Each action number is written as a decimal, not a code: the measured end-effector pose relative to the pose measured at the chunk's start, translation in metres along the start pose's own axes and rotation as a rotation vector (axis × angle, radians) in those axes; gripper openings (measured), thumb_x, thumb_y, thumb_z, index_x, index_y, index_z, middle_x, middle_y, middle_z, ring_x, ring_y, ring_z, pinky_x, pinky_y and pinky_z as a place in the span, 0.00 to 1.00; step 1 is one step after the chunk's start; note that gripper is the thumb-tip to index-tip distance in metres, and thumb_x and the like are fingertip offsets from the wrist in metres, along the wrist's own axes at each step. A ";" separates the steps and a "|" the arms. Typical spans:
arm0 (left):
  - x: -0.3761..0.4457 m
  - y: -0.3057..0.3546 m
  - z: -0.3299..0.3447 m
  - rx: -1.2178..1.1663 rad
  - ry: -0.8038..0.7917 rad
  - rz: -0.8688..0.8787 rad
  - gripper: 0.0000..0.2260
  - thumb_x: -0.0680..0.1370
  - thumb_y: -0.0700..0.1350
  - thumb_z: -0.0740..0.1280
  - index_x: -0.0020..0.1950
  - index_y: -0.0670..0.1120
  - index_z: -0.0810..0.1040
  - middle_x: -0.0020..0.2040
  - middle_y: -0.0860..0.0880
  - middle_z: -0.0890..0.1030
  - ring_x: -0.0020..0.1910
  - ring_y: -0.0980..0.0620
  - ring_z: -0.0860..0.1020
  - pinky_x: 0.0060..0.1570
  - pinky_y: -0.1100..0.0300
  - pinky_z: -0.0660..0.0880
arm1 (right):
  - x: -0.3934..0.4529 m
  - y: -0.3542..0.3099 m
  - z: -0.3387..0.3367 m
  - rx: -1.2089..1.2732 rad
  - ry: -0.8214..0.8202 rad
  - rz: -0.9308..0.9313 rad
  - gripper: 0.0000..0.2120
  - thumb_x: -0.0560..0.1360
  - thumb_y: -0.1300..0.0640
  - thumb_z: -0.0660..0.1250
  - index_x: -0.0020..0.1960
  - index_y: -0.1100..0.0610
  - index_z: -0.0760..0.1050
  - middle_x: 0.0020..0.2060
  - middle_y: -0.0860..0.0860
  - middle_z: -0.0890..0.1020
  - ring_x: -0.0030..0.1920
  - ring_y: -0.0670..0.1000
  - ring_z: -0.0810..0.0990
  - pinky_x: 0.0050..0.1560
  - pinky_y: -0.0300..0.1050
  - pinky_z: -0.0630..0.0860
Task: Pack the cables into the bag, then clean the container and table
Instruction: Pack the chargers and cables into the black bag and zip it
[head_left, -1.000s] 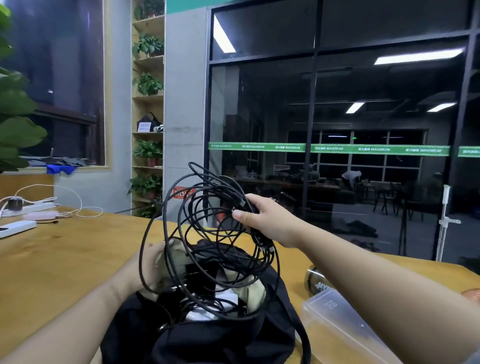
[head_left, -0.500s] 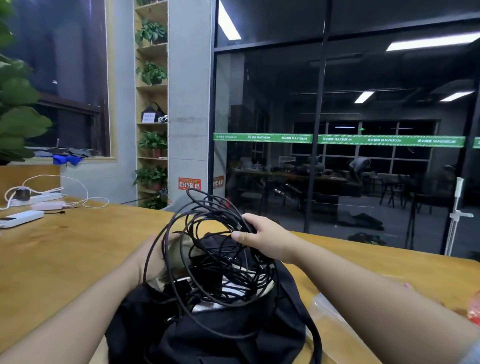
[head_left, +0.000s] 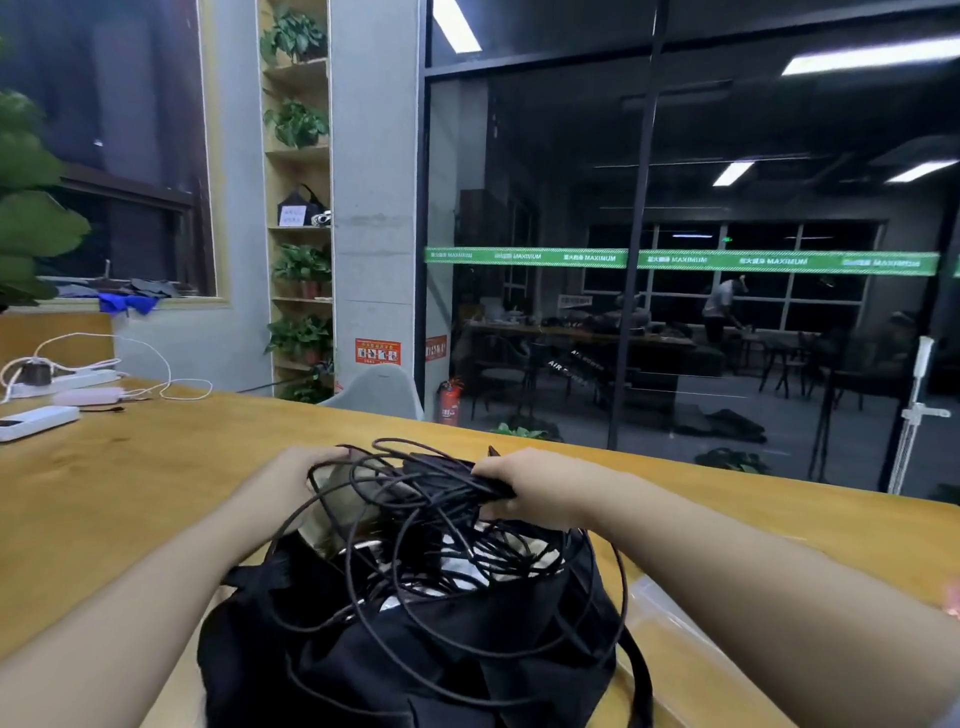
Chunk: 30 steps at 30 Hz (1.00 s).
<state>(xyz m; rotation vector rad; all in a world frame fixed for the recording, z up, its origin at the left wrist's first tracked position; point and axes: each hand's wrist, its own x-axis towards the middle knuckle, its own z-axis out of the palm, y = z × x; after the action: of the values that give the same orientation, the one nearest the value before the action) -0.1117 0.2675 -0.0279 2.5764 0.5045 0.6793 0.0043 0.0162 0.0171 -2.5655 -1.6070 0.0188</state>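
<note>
Head view: a soft black fabric bag (head_left: 415, 660) stands open on the long wooden bench (head_left: 156, 467). A tangled bundle of thin black cables (head_left: 441, 519) lies across the bag's mouth, with loops spilling over its front and right side. The right hand (head_left: 535, 486) has its grip curled round a gathered bunch of the cables at the far rim. The left hand (head_left: 296, 478) holds the bag's far left edge, fingers curled over the pale lining, among the cable loops. A clear plastic container (head_left: 670, 618) lies on the bench just right of the bag, partly hidden by the right forearm. Far left sit a white power strip (head_left: 67, 382) and a white power bank (head_left: 36, 422).
</note>
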 end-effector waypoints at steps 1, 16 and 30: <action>0.001 -0.001 0.002 0.010 0.001 -0.017 0.22 0.74 0.30 0.60 0.65 0.47 0.75 0.59 0.52 0.77 0.55 0.53 0.73 0.50 0.64 0.66 | 0.000 0.000 0.001 -0.052 -0.023 0.000 0.09 0.78 0.52 0.63 0.58 0.51 0.71 0.50 0.50 0.79 0.47 0.52 0.75 0.47 0.47 0.74; 0.010 0.030 0.001 0.015 0.066 0.002 0.21 0.78 0.33 0.57 0.69 0.45 0.71 0.66 0.46 0.70 0.68 0.47 0.66 0.63 0.60 0.62 | 0.014 -0.021 0.012 -0.599 -0.144 0.042 0.11 0.79 0.59 0.60 0.61 0.54 0.71 0.52 0.53 0.77 0.48 0.57 0.77 0.43 0.48 0.75; 0.005 0.052 0.005 -0.071 0.050 0.159 0.26 0.74 0.26 0.53 0.66 0.46 0.74 0.56 0.51 0.72 0.60 0.52 0.70 0.57 0.67 0.63 | 0.037 -0.027 0.023 -0.142 0.149 0.075 0.22 0.74 0.54 0.69 0.61 0.59 0.61 0.54 0.57 0.71 0.49 0.60 0.75 0.39 0.50 0.69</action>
<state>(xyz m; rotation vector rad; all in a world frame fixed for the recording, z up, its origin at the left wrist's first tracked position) -0.0927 0.2240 -0.0043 2.5571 0.2868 0.8022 -0.0050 0.0631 -0.0011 -2.6576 -1.5093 -0.2829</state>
